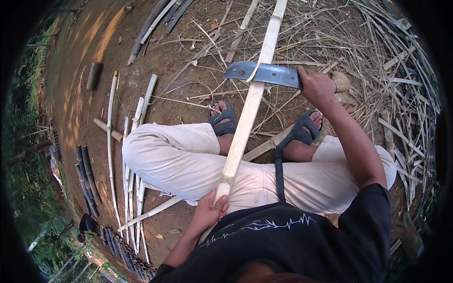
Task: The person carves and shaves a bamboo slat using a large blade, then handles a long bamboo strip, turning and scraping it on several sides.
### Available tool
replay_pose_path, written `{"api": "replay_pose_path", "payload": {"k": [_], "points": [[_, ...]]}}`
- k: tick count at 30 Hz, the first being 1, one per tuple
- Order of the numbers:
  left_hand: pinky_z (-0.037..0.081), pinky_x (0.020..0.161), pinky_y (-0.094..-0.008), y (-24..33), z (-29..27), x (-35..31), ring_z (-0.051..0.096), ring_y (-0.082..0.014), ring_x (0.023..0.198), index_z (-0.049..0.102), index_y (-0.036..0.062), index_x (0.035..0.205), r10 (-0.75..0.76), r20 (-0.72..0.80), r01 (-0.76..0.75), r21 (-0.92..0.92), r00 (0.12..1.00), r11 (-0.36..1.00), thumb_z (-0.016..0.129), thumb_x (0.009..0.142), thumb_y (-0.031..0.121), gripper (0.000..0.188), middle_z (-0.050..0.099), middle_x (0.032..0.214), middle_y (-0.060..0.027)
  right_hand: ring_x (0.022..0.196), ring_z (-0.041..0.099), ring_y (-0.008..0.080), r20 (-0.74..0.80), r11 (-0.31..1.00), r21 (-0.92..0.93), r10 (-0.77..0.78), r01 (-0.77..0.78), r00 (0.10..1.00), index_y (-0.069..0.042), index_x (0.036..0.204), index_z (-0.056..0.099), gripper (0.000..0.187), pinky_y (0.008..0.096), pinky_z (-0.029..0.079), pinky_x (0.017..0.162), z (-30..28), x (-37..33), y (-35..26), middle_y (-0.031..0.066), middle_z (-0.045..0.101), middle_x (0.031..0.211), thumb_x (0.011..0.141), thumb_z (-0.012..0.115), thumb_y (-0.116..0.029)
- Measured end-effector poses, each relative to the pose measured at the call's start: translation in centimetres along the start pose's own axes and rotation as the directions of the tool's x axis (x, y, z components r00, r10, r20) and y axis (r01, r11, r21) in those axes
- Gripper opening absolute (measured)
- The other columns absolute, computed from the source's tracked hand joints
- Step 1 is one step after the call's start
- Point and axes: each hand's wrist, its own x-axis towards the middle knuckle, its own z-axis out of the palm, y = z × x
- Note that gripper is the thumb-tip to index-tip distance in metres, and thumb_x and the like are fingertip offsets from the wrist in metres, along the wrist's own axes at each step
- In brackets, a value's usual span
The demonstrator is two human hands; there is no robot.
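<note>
A long pale bamboo strip slants from my lap up past the top edge. My left hand is closed around its near end at my waist, thumb on top. In my right hand is a machete, its wide grey blade pierced by a few holes and lying crosswise over the strip. A thin shaving stands up over the blade where it meets the bamboo. The grip is mostly hidden by my fingers; a pale wooden end shows behind them.
Shavings lie heaped ahead and to the right. Split bamboo strips rest on the dirt at the left, near a short log and dark bamboo poles. My sandalled feet are close to the strip. A person is far left.
</note>
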Motion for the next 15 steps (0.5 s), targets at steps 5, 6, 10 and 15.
{"api": "replay_pose_path", "payload": {"k": [5, 6, 10, 15], "points": [[0.039, 0.053, -0.0231, -2.4, -1.0, 0.1, 0.046, -0.0064, 0.058, 0.057, 0.0034, 0.099, 0.016, -0.117, -0.004, 0.107, 0.993, 0.994, 0.057, 0.103, 0.024, 0.021, 0.053, 0.069, 0.0022, 0.081, 0.07, 0.0317, 0.143, 0.991, 0.089, -0.111, 0.099, 0.983, -0.002, 0.119, 0.054, 0.045, 0.0425, 0.056, 0.068, -1.8, -2.2, -4.6, 0.0156, 0.068, 0.092, 0.077, 0.067, -0.011], [0.04, 0.054, -0.0233, -2.2, -1.2, -0.5, 0.046, -0.0066, 0.058, 0.057, 0.0035, 0.099, -0.033, -0.142, 0.049, 0.105, 0.989, 0.993, 0.057, 0.103, 0.024, 0.021, 0.053, 0.069, 0.0022, 0.082, 0.07, 0.0311, 0.151, 0.962, 0.098, -0.267, 0.254, 0.952, -0.002, 0.121, 0.054, 0.046, 0.0424, 0.056, 0.068, -0.7, -2.9, -5.6, 0.0145, 0.067, 0.09, 0.076, 0.065, -0.01], [0.041, 0.058, -0.0239, -3.5, -1.6, -2.5, 0.048, -0.0062, 0.062, 0.059, 0.0029, 0.098, -0.005, -0.097, 0.022, 0.177, 0.995, 0.984, 0.058, 0.102, 0.022, 0.02, 0.054, 0.07, 0.0029, 0.081, 0.07, 0.0307, -0.064, 0.961, 0.004, -0.275, 0.275, 0.959, -0.004, 0.115, 0.057, 0.036, 0.0445, 0.056, 0.068, 1.7, -1.5, -2.5, 0.0137, 0.067, 0.09, 0.08, 0.062, -0.008], [0.044, 0.065, -0.0251, -5.5, -2.0, -3.2, 0.052, -0.0072, 0.07, 0.063, 0.0008, 0.102, 0.074, -0.142, -0.035, 0.26, 0.987, 0.965, 0.06, 0.101, 0.022, 0.021, 0.06, 0.074, 0.0019, 0.08, 0.07, 0.0334, 0.081, 1.0, -0.024, -0.009, 0.011, 0.997, -0.004, 0.119, 0.054, 0.04, 0.0456, 0.057, 0.066, 0.2, -0.4, -0.2, 0.0159, 0.068, 0.092, 0.082, 0.065, -0.013]]}}
